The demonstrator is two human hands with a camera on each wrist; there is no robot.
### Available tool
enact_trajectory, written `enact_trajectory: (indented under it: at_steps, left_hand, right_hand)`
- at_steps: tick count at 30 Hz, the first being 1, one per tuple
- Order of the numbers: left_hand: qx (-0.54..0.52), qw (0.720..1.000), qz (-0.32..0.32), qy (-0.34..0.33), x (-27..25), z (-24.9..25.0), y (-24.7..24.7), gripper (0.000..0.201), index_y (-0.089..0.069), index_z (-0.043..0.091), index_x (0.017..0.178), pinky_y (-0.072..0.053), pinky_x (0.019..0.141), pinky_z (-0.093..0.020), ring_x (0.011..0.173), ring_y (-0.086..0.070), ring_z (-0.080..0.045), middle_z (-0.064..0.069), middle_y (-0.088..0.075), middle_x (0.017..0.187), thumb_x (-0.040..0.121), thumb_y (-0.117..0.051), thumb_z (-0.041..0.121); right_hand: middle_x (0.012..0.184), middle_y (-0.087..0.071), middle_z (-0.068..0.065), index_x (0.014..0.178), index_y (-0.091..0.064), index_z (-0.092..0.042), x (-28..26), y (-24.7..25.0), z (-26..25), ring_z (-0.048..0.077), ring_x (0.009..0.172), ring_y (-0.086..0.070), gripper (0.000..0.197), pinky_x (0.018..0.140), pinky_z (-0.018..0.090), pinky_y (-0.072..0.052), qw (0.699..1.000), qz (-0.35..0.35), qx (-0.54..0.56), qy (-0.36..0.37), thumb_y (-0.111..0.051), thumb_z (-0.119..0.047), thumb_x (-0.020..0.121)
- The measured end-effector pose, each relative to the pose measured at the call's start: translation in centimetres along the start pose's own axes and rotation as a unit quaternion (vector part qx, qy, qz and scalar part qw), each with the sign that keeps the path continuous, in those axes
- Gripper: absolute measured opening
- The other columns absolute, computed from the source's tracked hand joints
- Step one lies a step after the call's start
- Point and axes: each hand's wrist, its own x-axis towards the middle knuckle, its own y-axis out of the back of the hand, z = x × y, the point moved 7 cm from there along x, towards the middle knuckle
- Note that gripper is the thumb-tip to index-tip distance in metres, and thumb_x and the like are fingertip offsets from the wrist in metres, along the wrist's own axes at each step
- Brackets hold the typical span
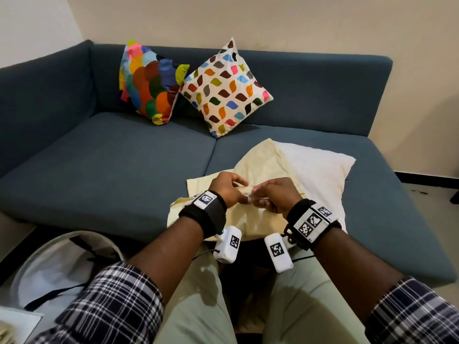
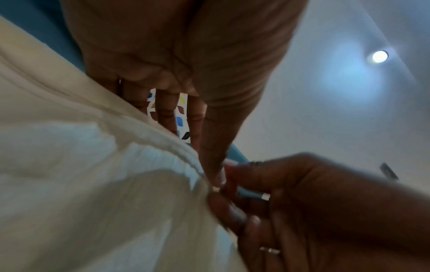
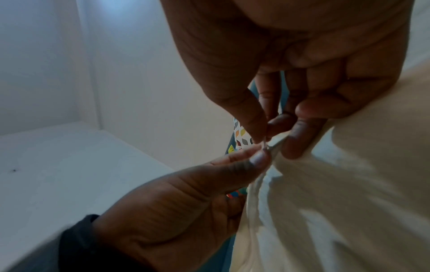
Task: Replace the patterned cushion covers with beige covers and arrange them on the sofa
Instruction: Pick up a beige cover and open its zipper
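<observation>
A beige cover (image 1: 263,165) lies over a bare white cushion insert (image 1: 320,170) on the blue sofa's front edge. My left hand (image 1: 229,188) and right hand (image 1: 273,194) meet above it, each pinching the cover's seam edge between thumb and fingers. The left wrist view shows the beige cover (image 2: 93,165) bunched, with both thumbs at its hem. In the right wrist view the right hand (image 3: 267,136) pinches a small tab at the seam of the beige cover (image 3: 349,184), and the left hand (image 3: 242,165) holds the hem just below. Two patterned cushions (image 1: 149,80) (image 1: 226,88) lean against the backrest.
The blue sofa (image 1: 104,157) has open seat room on its left half. A white fabric bag with dark straps (image 1: 57,266) sits on the floor at lower left. My knees in pale trousers (image 1: 198,306) are close to the sofa's front.
</observation>
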Motion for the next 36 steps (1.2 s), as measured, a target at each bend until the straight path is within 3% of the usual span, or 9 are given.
enact_trajectory:
  at_steps: [6,9,11,14,20,26,31,34,36]
  left_hand:
    - [0.029,0.999,0.031,-0.007,0.1,-0.4,0.3,0.018,-0.076,0.019,0.075,-0.052,0.073,-0.026,0.076,-0.067,-0.015,0.003,-0.072,0.077,0.069,-0.092,0.015]
    - [0.027,0.999,0.038,0.003,0.1,-1.5,1.5,0.019,-0.074,0.019,0.071,-0.047,0.065,-0.021,0.069,-0.063,-0.011,0.004,-0.07,0.072,0.069,-0.091,0.012]
    - [0.033,0.998,0.049,0.015,0.2,-2.7,2.6,0.019,-0.075,0.018,0.07,-0.048,0.067,-0.022,0.07,-0.064,-0.014,0.003,-0.072,0.071,0.067,-0.092,0.012]
    - [0.067,0.997,0.036,0.017,0.4,-3.5,3.2,0.017,-0.077,0.02,0.069,-0.053,0.07,-0.027,0.071,-0.065,-0.016,0.005,-0.073,0.069,0.064,-0.093,0.015]
    - [0.108,0.993,-0.006,-0.039,0.0,-0.6,0.1,0.022,-0.077,0.026,0.075,-0.058,0.074,-0.032,0.079,-0.068,-0.013,0.008,-0.072,0.077,0.064,-0.091,0.037]
    - [0.134,0.99,0.006,-0.044,0.8,0.0,0.4,0.015,-0.075,0.021,0.073,-0.058,0.079,-0.037,0.08,-0.067,-0.017,0.005,-0.072,0.076,0.074,-0.088,0.029]
    - [0.117,0.992,-0.012,-0.05,0.8,-0.4,0.8,0.013,-0.076,0.019,0.074,-0.054,0.079,-0.033,0.084,-0.067,-0.017,0.005,-0.072,0.078,0.075,-0.087,0.026]
    - [0.11,0.992,-0.035,-0.056,0.7,-0.2,-0.3,0.015,-0.075,0.019,0.076,-0.053,0.074,-0.029,0.08,-0.067,-0.015,0.003,-0.073,0.08,0.075,-0.087,0.028]
    - [0.09,0.993,-0.053,-0.063,0.8,-0.2,-0.8,0.016,-0.076,0.017,0.078,-0.05,0.068,-0.025,0.074,-0.064,-0.012,0.001,-0.073,0.079,0.074,-0.088,0.027]
  right_hand:
    - [0.061,-0.063,0.014,0.082,-0.074,0.003,0.2,0.6,-0.1,0.018,0.046,-0.051,0.005,0.043,0.02,-0.034,0.998,-0.002,-0.057,0.017,-0.076,0.0,0.078]
    - [0.063,-0.072,0.009,0.067,-0.076,-0.008,1.3,3.3,-0.2,0.02,0.056,-0.064,0.008,0.065,0.035,-0.059,0.99,0.05,-0.127,0.045,-0.082,-0.006,0.072]
    - [0.068,-0.074,0.005,0.065,-0.078,-0.014,1.9,5.9,-0.1,0.02,0.068,-0.068,0.009,0.078,0.038,-0.06,0.979,0.094,-0.173,0.055,-0.084,-0.012,0.072]
    - [0.074,-0.076,0.003,0.068,-0.079,-0.017,2.1,8.3,0.1,0.022,0.084,-0.071,0.008,0.084,0.038,-0.059,0.971,0.116,-0.198,0.063,-0.085,-0.014,0.074]
    - [0.077,-0.076,0.007,0.067,-0.079,-0.015,2.0,7.3,-0.2,0.022,0.083,-0.069,0.014,0.09,0.043,-0.059,0.978,0.073,-0.179,0.081,-0.082,-0.007,0.078]
    - [0.075,-0.072,0.002,0.07,-0.077,-0.015,2.1,9.2,-0.4,0.017,0.08,-0.063,0.012,0.085,0.037,-0.055,0.973,0.093,-0.191,0.085,-0.083,-0.009,0.078]
    - [0.071,-0.066,0.0,0.081,-0.076,-0.006,2.2,11.5,0.7,0.011,0.07,-0.054,0.004,0.055,0.02,-0.038,0.982,0.087,-0.161,0.05,-0.08,-0.007,0.083]
    - [0.087,-0.072,0.005,0.08,-0.075,-0.014,3.6,12.4,1.8,0.016,0.08,-0.058,0.006,0.062,0.023,-0.042,0.981,0.125,-0.136,0.056,-0.078,-0.015,0.084]
    - [0.117,-0.069,0.007,0.096,-0.07,-0.022,5.5,14.5,3.3,0.022,0.103,-0.061,0.03,0.087,0.033,-0.051,0.971,0.194,-0.134,0.042,-0.079,-0.042,0.076]
